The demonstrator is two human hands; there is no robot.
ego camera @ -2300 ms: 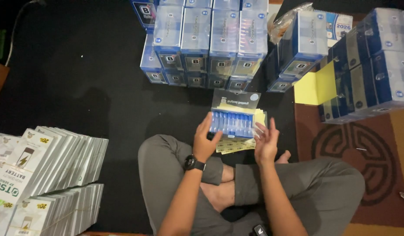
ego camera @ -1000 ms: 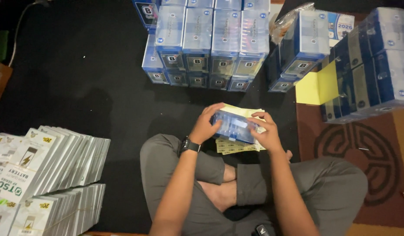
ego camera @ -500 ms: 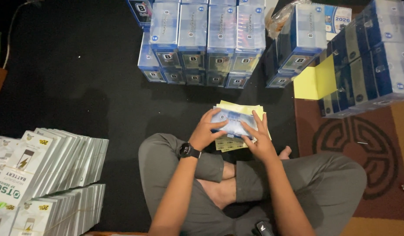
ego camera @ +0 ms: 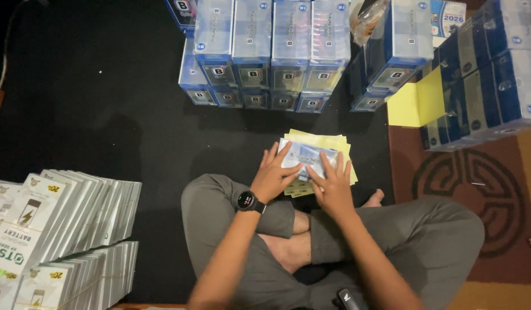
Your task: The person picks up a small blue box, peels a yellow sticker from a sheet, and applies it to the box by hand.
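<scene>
Whereas a couple of seconds earlier the blue-and-white packet (ego camera: 307, 158) had been held up open between the hands, with the right palm spread beside it, it now lay flat and low on the stack of yellow sheets (ego camera: 334, 143), pressed down by both hands. Half a second before, the hands had already come down on it; since then they had shifted only slightly, settling closer together over the packet. The left hand (ego camera: 275, 175), with a dark watch (ego camera: 248, 201) at its wrist, rested its spread fingers (ego camera: 282, 155) on the packet's left half, while the right hand (ego camera: 332, 183) covered the lower right part, its fingers flat rather than curled around anything. The packet looked pale and glossy, a thin rectangle with a clear or whitish wrap and blue print, its far edge showing beyond the fingertips. It sat on the black floor mat (ego camera: 104, 103) just in front of the person's crossed legs, near the stacked blue boxes (ego camera: 271, 51) beyond it. White boxes (ego camera: 64, 229) stood in rows well apart on the left.
</scene>
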